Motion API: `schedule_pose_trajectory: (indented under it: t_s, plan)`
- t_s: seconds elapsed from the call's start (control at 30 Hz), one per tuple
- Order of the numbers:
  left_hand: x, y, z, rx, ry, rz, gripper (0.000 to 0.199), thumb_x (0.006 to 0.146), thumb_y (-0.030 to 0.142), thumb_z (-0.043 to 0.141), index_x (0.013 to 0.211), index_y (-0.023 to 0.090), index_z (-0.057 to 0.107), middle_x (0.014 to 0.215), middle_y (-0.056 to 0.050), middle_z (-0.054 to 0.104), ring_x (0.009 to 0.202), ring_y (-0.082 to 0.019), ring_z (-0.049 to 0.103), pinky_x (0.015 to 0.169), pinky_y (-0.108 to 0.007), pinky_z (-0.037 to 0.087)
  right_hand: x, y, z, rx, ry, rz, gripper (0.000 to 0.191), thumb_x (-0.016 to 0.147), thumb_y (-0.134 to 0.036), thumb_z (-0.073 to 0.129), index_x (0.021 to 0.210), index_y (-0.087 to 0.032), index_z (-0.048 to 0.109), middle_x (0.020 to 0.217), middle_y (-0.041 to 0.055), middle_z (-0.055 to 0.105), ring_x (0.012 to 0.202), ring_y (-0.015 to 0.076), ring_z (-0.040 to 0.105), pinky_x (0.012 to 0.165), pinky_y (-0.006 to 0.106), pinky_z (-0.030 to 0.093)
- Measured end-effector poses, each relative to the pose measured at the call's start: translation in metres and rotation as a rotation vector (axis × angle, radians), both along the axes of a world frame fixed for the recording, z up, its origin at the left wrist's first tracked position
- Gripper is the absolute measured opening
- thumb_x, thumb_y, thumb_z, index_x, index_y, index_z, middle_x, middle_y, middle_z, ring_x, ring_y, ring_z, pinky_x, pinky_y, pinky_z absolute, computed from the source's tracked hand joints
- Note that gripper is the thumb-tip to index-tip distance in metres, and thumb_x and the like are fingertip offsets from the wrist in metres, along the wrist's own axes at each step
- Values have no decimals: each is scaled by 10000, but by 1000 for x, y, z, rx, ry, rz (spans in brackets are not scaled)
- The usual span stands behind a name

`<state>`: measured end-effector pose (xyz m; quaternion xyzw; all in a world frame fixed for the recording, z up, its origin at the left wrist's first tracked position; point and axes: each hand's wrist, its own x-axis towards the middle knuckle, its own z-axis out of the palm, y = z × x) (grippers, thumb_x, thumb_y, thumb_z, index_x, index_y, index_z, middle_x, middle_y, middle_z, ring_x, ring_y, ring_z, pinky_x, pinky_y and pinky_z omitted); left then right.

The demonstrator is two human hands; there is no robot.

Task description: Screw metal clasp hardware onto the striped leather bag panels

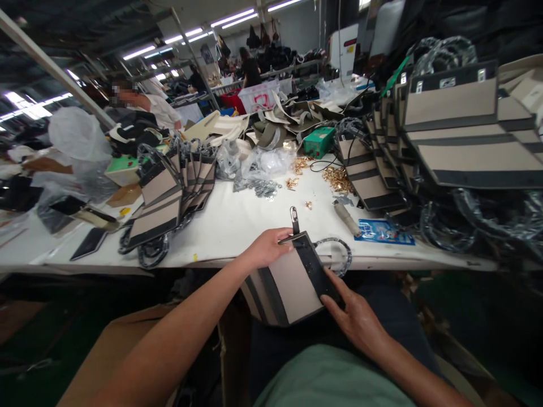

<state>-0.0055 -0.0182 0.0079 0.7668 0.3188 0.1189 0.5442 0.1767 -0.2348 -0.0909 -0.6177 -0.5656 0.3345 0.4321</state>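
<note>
At my far left a clear plastic bag [78, 135] bulges beside a green-and-white box [124, 169]. Next, a fanned stack of beige-and-black bag pieces [156, 212] leans on the white worktable [237, 226], with plastic-wrapped handles [153, 251] curling out below. Behind my work lies a scatter of flat silver metal plates [265, 188].

My left hand [271, 247] is clamped on the upper left edge of one handbag piece [294, 282], near a black strap tab [295, 223] with metal at its end that stands up from the top. The piece is tilted over my lap at the table's front edge, its wrapped loop handle [348, 254] lying out to the right. My right hand [354, 311] closes on the black band at its right edge, thumb on the face.

Further right are gold-coloured hardware bits [337, 180], a pale cylinder [345, 219], a blue packet [384, 232] and a taller stack of bag pieces [464, 164].

I judge the step in hand to be steadying and lining up this piece by its tabbed edge; any next move calls for a firm left pinch there and a right hand ready to let go.
</note>
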Motion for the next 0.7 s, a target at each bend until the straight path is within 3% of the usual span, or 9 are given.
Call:
schedule_pose_trajectory:
  t_s: [0.17, 0.4, 0.47, 0.57, 0.63, 0.7]
  plan:
    - [26, 18, -21, 46, 77, -107, 458, 756, 163, 644, 1205, 161, 736, 1219, -71, 760, 1167, -256, 682, 1042, -338, 493, -6, -4, -13, -42, 48, -27, 641, 995, -408, 534, 1592, -236, 374, 1488, 94, 575, 1351, 283, 575, 1148, 467, 464]
    - [39, 31, -41, 147, 193, -9, 437, 685, 206, 720, 1118, 214, 787, 1106, -43, 792, 1031, -259, 711, 941, -318, 531, -3, 0, -7, -140, 98, 5, 705, 971, -390, 554, 1613, -212, 322, 1277, 97, 724, 1130, 272, 717, 960, 391, 592]
    - [40, 36, -46, 164, 233, 16, 456, 672, 216, 726, 1124, 211, 788, 1044, -40, 797, 949, -242, 718, 880, -308, 544, 5, 1, -1, -157, 19, 30, 696, 964, -396, 557, 1604, -215, 352, 1145, 82, 773, 979, 264, 761, 846, 364, 622]
    - [41, 41, -51, 189, 281, 38, 492, 646, 233, 761, 1136, 196, 784, 992, -45, 793, 874, -222, 715, 799, -287, 544, 21, 10, 18, -123, -269, 39, 507, 944, -424, 592, 1420, -248, 617, 924, 51, 797, 780, 265, 767, 723, 363, 620]
    - [42, 42, -51, 208, 306, 49, 483, 639, 245, 782, 1119, 192, 789, 982, -50, 790, 850, -215, 713, 764, -279, 539, 32, 27, 34, 14, -445, 8, 369, 963, -424, 584, 1253, -250, 730, 983, 70, 793, 864, 276, 759, 789, 391, 609]
    - [41, 42, -48, 231, 330, 60, 458, 641, 259, 798, 1095, 198, 792, 968, -45, 788, 823, -210, 710, 739, -279, 534, 37, 52, 47, 191, -540, 13, 333, 990, -382, 558, 1227, -234, 738, 1168, 98, 755, 1063, 289, 710, 925, 426, 574]
